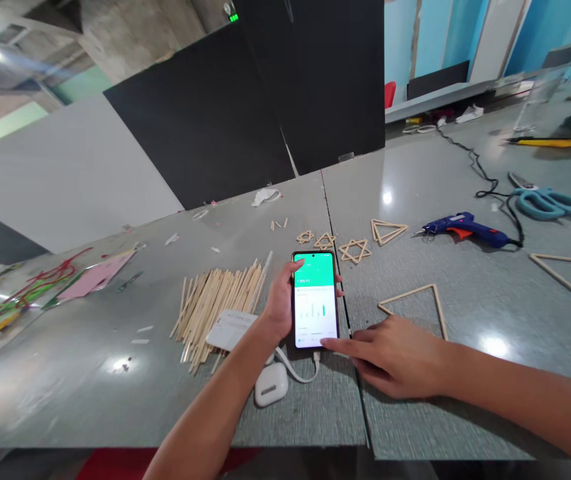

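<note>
Between my hands, my left fingers (292, 270) clamp the slick, fragile phone (315, 300) by its edges; right fingers (335, 344) together, tapping.

Grey table (90, 373), sticks (215, 303), glue gun (465, 228)

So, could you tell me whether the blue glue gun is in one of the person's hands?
No, the glue gun lies on the table, apart from both hands at the phone.
</note>
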Demonstrator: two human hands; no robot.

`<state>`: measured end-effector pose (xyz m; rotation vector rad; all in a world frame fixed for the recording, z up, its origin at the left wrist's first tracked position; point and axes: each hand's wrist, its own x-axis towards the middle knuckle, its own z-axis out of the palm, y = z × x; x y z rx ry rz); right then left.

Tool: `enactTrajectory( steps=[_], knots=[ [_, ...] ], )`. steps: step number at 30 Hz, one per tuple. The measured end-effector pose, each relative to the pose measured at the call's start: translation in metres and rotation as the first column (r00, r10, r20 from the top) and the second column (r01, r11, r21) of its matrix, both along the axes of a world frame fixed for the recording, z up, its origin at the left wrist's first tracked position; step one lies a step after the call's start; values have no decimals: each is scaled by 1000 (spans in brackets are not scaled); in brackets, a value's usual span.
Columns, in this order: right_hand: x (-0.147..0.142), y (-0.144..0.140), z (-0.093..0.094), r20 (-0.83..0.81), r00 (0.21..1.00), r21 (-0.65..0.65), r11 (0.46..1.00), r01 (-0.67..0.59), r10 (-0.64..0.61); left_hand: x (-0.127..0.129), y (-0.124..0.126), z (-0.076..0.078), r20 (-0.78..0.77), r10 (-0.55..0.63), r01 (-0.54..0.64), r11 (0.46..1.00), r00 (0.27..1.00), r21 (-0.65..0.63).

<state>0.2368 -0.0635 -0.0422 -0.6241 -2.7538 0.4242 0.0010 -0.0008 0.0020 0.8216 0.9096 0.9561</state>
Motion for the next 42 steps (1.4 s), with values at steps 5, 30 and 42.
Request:
enactTrajectory(
  steps=[5, 30, 42],
  knots=[
    [1, 1, -1, 1, 1000, -3, 1000, 1, -1, -2, 1, -2, 9, -33, 33, 999, 999, -1],
    [0, 0, -4, -43, 999, 41, 999, 12, -11, 0, -2, 5, 87, -31, 34, 999, 996, -41],
    [-1, -1, -5, -7, 1000, 49, 998, 24, -24, 0, -2, 6, 63, -25, 28, 999, 998, -39]
  ],
)
